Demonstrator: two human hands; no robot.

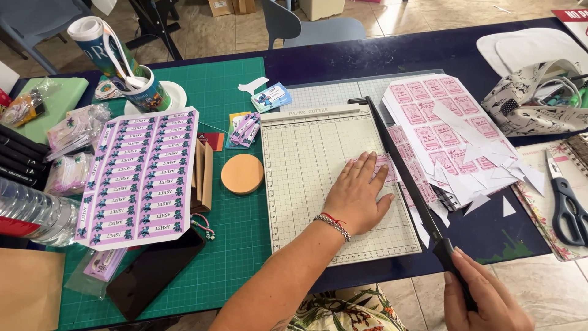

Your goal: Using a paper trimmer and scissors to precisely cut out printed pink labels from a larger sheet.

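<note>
Pink label strip sits on the paper cutter's gridded bed, tucked right against the blade line, most of it hidden under fingers — its long axis cannot be told from here. The cutter arm lies down along the bed's right edge, a long black bar running from the hinge at the far end, near the top rail, diagonally toward the near right corner. Left hand is spread flat, palm down, fingers pointing away toward the blade, pressing the strip onto the bed — no grip closed here, just an open press. Right hand has its grip wrapped around the black handle at the arm's near end, fingers curled shut on it.

Just past the blade, on the right, a stack of pink label sheets lies with white offcuts scattered over it. Further right, scissors rest on a floral notebook, near a patterned pouch. To the left of the cutter, on the green cutting mat, a round orange disc, a big purple label sheet and a dark phone. All of it on a dark blue worktop.
</note>
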